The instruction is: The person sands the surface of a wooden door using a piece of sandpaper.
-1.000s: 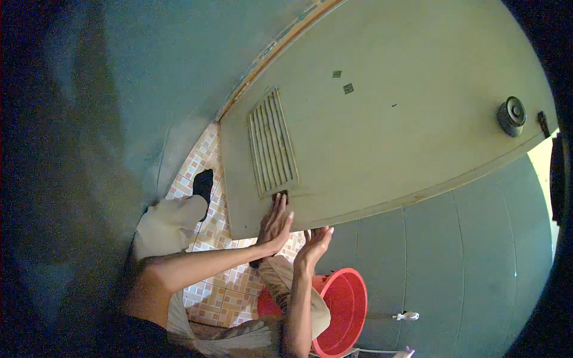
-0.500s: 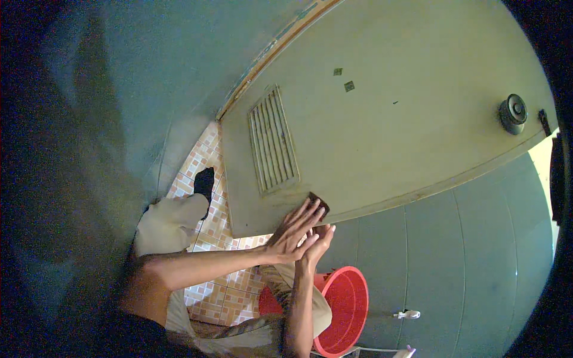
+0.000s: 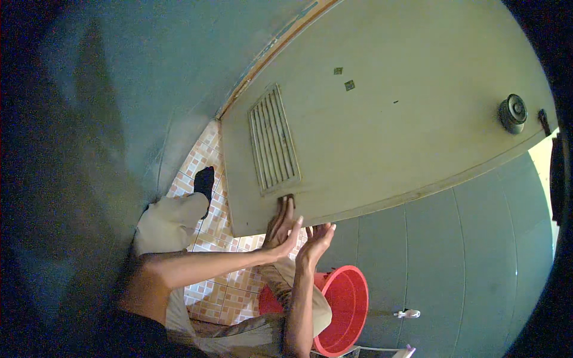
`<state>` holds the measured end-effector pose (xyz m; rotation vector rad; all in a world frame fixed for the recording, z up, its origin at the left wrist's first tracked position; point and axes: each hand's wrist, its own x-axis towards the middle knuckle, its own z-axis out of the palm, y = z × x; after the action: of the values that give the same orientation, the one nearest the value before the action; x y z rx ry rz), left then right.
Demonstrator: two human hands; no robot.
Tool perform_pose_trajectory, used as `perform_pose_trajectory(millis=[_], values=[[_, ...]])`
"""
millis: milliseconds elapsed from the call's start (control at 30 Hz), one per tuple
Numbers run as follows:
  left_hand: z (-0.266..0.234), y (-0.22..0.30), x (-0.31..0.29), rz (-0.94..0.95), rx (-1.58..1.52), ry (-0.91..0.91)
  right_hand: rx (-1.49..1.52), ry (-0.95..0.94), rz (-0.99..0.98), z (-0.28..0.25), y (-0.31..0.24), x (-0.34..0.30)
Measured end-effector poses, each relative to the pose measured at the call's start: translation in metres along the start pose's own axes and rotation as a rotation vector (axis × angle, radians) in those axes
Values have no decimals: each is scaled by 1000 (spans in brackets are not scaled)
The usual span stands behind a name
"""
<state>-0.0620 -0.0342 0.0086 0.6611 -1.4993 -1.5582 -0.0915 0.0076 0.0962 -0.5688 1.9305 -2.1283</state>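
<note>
The greenish-beige door (image 3: 406,137) fills the upper right, with a slatted vent (image 3: 274,140) near its lower end. My left hand (image 3: 282,230) presses its fingers against the door just beside the vent, holding a dark brown pad (image 3: 289,197) flat to the surface. Most of that pad is hidden beneath the fingers. My right hand (image 3: 315,246) is at the door's free edge, its fingers bent up against it; part of its grip is behind the edge.
A red bucket (image 3: 362,298) stands close to my right forearm. My knees and a foot in a black sock (image 3: 204,184) are over the tiled floor (image 3: 222,298). The door has a dark round knob (image 3: 513,113). Grey-green walls (image 3: 430,256) flank it.
My left hand has slid left and slightly down along the door with the pad, away from the edge and toward the vent's corner. My right hand stays at the door's edge.
</note>
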Motion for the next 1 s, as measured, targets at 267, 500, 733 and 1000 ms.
perform_pose_trajectory(millis=[267, 500, 733, 1000], values=[[-27, 62, -12, 558, -7, -242, 0, -3, 53, -34, 17, 14], [-14, -10, 11, -198, 26, -38, 13, 9, 7, -1, 2, 1], [-15, 26, -12, 230, 40, -64, -5, -3, -14, -19, 6, 7], [-40, 45, -6, 567, 101, -241, -19, 36, 19, -15, 7, 6]])
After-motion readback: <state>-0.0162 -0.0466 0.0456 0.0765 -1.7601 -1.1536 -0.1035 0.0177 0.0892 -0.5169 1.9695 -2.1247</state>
